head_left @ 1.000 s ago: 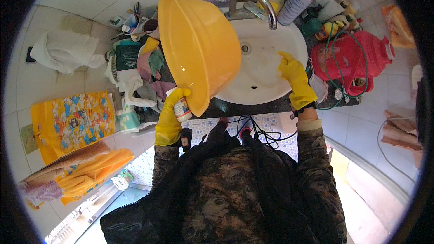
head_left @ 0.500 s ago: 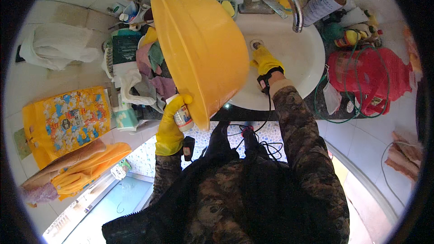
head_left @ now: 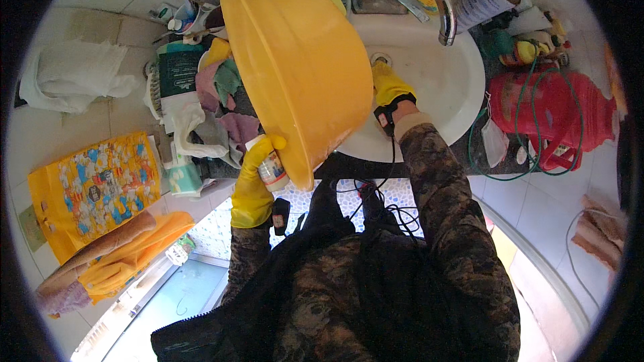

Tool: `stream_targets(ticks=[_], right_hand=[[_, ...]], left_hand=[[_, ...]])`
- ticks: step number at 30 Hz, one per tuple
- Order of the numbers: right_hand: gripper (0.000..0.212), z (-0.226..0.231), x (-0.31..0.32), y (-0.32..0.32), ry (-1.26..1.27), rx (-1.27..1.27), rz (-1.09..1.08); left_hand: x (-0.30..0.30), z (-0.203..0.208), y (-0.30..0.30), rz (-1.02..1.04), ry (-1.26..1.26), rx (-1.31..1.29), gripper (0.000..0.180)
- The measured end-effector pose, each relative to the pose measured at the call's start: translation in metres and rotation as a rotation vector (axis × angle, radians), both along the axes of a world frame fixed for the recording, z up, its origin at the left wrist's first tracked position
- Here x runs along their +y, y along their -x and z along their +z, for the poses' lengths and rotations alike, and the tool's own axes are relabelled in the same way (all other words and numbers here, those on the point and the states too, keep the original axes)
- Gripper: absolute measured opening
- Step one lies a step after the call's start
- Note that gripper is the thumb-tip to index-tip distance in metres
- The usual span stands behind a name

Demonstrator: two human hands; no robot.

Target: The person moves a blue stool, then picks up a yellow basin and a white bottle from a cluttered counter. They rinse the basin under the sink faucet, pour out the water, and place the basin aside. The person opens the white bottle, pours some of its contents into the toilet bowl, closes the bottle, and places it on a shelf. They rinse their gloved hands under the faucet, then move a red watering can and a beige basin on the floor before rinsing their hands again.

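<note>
A large yellow plastic basin (head_left: pixel 315 60) stands tilted on its side, its underside toward the white sink (head_left: pixel 446 87) and its rim to the left. My left hand (head_left: pixel 255 177), in a yellow rubber glove, is closed round a small white bottle (head_left: pixel 273 171) with a label, its fingertips against the lower part of the basin's rim. Over the sink, my right hand (head_left: pixel 392 87), gloved in yellow too, lies close against the basin's bottom just below the drain (head_left: pixel 382 59). Its fingertips are partly hidden, and whether it grips anything cannot be made out.
A chrome faucet (head_left: pixel 439 0) arches over the sink. To the right stand a spray can (head_left: pixel 486 1) and a red jug (head_left: pixel 553 114) wound with green cord. Crumpled cloths (head_left: pixel 228 84) lie left of the basin. A black cable (head_left: pixel 393 154) hangs from my right wrist.
My right hand has shifted slightly left, closer to the basin, and the drain shows more. The basin has tipped a little. My left hand still holds the bottle.
</note>
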State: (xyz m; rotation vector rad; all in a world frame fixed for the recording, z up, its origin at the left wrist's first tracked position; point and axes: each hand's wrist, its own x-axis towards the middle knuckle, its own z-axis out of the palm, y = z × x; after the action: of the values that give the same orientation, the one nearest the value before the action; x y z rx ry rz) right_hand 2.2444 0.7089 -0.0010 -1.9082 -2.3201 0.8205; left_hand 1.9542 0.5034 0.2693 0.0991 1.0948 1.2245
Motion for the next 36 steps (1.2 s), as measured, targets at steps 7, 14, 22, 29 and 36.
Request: stream_targets(ticks=[7, 14, 22, 29, 36], right_hand=[[0.027, -0.005, -0.017, 0.010, -0.033, 0.543, -0.395], [0.022, 0.012, -0.017, 0.015, 0.219, 0.809, -0.623], [0.046, -0.054, 0.007, 0.000, -0.279, 0.036, 0.174], [0.041, -0.039, 0.014, 0.003, -0.094, -0.080, 0.200], [0.021, -0.053, 0.001, 0.019, 0.140, 0.606, -0.120]], left_hand=[[0.004, 0.007, 0.000, -0.044, -0.018, 0.017, 0.024], [-0.001, 0.002, -0.002, -0.032, -0.050, 0.063, 0.025], [0.000, -0.005, 0.002, -0.014, -0.013, 0.026, 0.026], [0.003, -0.005, 0.000, -0.003, -0.038, 0.000, 0.025], [-0.001, -0.023, 0.018, -0.208, -0.084, 0.082, 0.051]])
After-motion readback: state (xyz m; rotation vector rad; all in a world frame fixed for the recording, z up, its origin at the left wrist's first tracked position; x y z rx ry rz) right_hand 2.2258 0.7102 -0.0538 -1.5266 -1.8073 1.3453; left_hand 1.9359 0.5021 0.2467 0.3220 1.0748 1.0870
